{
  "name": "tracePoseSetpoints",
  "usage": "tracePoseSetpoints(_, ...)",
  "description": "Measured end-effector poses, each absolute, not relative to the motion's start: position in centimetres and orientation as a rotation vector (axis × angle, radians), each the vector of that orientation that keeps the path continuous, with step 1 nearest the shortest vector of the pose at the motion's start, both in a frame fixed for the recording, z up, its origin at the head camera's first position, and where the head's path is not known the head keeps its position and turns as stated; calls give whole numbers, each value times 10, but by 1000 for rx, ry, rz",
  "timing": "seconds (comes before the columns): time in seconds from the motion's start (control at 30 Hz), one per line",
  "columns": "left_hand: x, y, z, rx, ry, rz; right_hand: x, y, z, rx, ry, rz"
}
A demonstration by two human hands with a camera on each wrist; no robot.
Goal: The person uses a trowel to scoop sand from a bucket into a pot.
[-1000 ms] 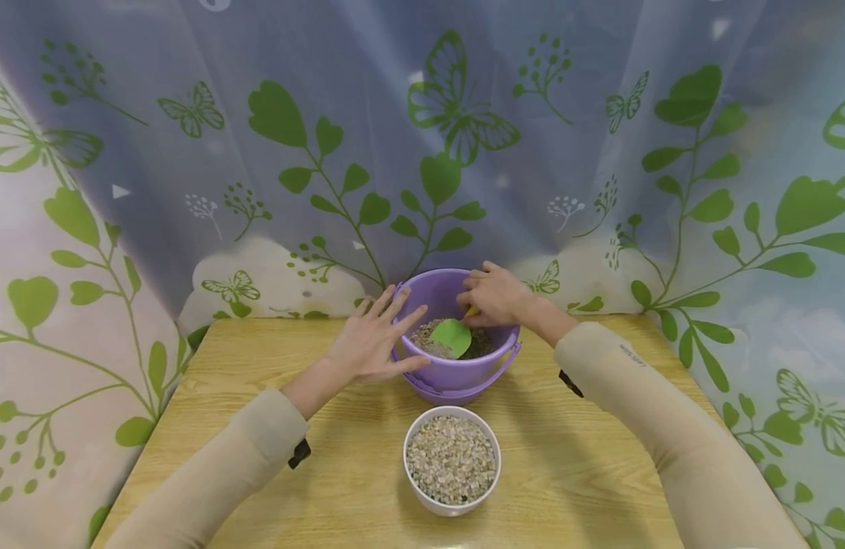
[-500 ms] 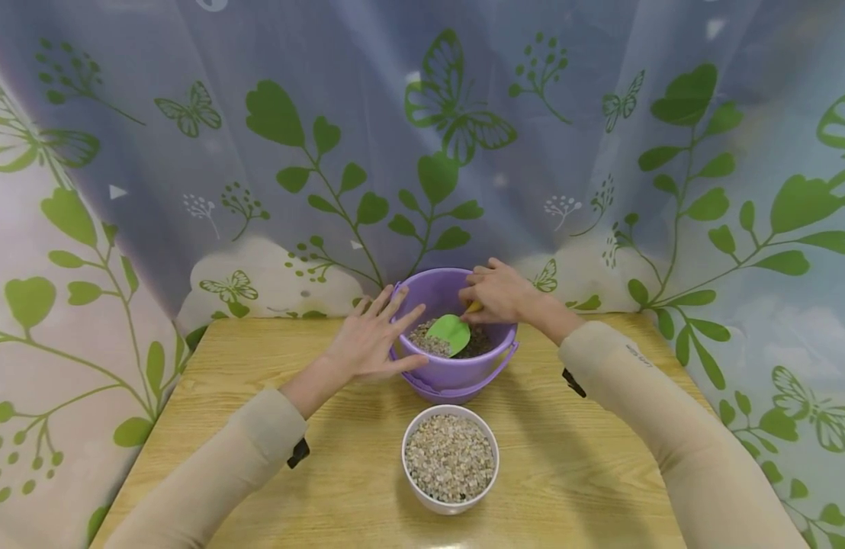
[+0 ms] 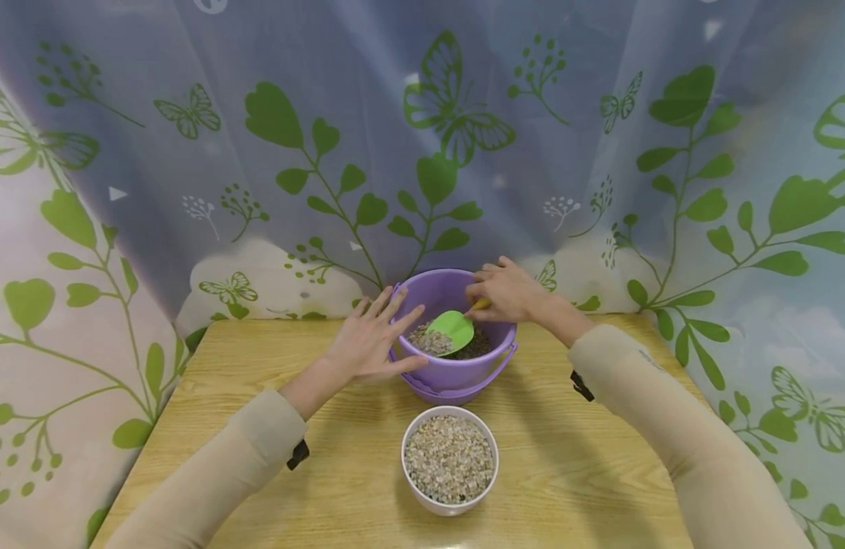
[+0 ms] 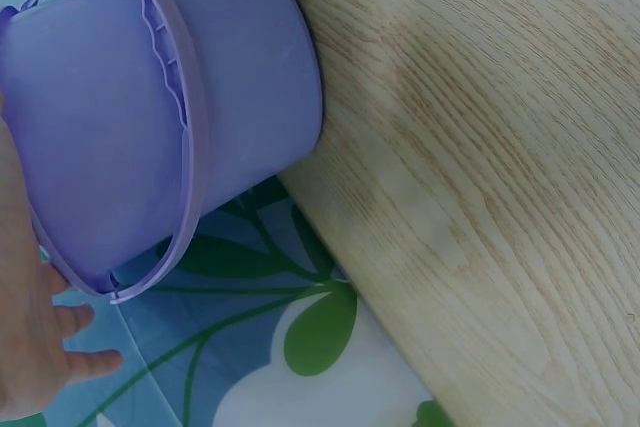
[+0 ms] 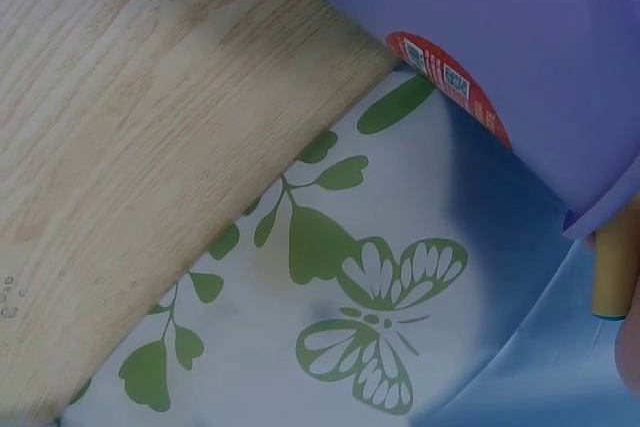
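Note:
A purple bucket (image 3: 457,372) stands near the back of the table, with gravel (image 3: 432,341) in its bottom. My right hand (image 3: 508,293) grips the yellow handle (image 5: 615,272) of a small toy shovel at the bucket's right rim. The shovel's green blade (image 3: 454,328) hangs inside the bucket over the gravel. My left hand (image 3: 371,341) lies with spread, straight fingers against the bucket's left rim. In the left wrist view the bucket's carrying handle (image 4: 190,127) hangs down along its side.
A white bowl (image 3: 450,509) filled with gravel stands in front of the bucket. The wooden table (image 3: 258,457) ends at a patterned curtain (image 3: 367,152) close behind the bucket. A red label (image 5: 450,82) is on the bucket's side.
My right hand has moved slightly to the right and up, and the shovel blade has tilted and risen a little off the gravel. My left hand has stayed at the rim.

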State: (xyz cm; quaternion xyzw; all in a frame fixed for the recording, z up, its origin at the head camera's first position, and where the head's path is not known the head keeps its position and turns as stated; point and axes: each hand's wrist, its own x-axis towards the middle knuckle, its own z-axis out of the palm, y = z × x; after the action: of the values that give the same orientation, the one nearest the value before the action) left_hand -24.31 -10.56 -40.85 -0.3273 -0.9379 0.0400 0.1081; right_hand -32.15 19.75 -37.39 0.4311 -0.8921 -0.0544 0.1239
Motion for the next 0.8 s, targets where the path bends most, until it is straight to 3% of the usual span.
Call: tracePoseSetpoints(0.8, -239, -107, -408, -952, -2694, 208, -306, 214, -354, 1195, -2608, -70)
